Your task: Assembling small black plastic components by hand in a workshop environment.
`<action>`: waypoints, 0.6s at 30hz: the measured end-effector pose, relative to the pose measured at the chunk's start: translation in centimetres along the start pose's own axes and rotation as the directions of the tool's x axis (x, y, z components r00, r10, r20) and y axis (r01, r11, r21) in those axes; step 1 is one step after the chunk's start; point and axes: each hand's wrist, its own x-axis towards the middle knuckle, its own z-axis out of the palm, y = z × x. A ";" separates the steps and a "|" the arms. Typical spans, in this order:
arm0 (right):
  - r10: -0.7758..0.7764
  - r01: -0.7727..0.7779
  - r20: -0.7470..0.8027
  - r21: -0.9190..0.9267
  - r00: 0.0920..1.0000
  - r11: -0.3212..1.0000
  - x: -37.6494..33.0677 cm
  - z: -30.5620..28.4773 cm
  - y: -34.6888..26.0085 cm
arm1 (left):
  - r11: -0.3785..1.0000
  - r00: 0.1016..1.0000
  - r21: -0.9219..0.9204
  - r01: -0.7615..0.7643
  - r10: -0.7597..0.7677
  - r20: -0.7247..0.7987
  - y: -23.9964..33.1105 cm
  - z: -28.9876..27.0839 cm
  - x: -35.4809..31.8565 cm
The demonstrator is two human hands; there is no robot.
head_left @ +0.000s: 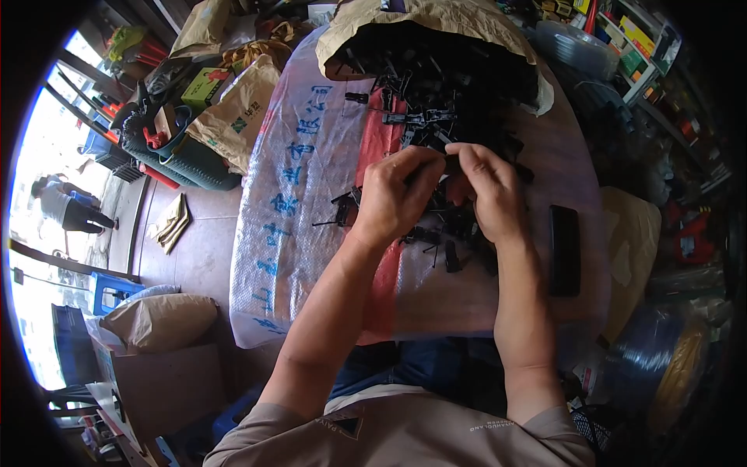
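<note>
Two hands meet over the plastic-covered table [311, 156]; the left hand [389, 198] and right hand [486, 191] pinch one small black plastic part [451, 165] between fingertips, seemingly fitting it together; more parts [436, 93] spill from a paper sack [436, 19] beyond; pressing it home needs steady alignment.

We count: hands x2 – left hand [389, 198], right hand [486, 191] | black phone [564, 249] x1 | paper sack [436, 31] x1 | small black plastic parts [436, 117] – too many to count
</note>
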 end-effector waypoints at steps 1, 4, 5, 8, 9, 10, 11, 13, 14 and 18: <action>-0.088 0.087 -0.006 -0.098 0.996 0.991 0.0 0.1 0.0 | 0.982 0.986 -0.090 0.166 -0.163 0.033 0.1 -0.1 0.0; -0.166 0.170 0.049 -0.090 0.985 0.981 0.2 -0.3 0.6 | 0.970 0.985 -0.170 0.173 -0.169 0.036 -0.1 0.1 0.0; -0.197 0.203 0.059 -0.104 0.979 0.974 0.2 -0.4 0.7 | 0.961 0.984 -0.210 0.177 -0.171 0.046 -0.1 0.2 0.0; -0.175 0.177 0.032 -0.152 0.984 0.972 0.2 -0.5 0.7 | 0.949 0.977 -0.234 0.211 -0.198 0.077 -0.2 0.4 0.1; -0.172 0.175 0.034 -0.151 0.984 0.973 0.2 -0.5 0.7 | 0.949 0.977 -0.234 0.213 -0.201 0.076 -0.2 0.4 0.1; -0.168 0.174 0.056 -0.131 0.984 0.976 0.3 -0.6 0.7 | 0.936 0.969 -0.252 0.247 -0.238 0.064 -0.1 0.4 0.2; -0.164 0.172 0.077 -0.111 0.983 0.979 0.3 -0.6 0.6 | 0.921 0.960 -0.270 0.280 -0.276 0.052 0.0 0.4 0.2; -0.161 0.169 0.073 -0.113 0.984 0.979 0.4 -0.7 1.0 | 0.919 0.961 -0.282 0.276 -0.273 0.051 -0.2 0.5 0.1; -0.160 0.167 0.070 -0.115 0.985 0.979 0.4 -0.8 1.1 | 0.917 0.962 -0.293 0.271 -0.269 0.050 -0.3 0.5 0.1; -0.185 0.194 0.080 -0.118 0.979 0.974 0.4 -0.8 1.3 | 0.916 0.961 -0.292 0.274 -0.270 0.056 0.2 0.6 -0.1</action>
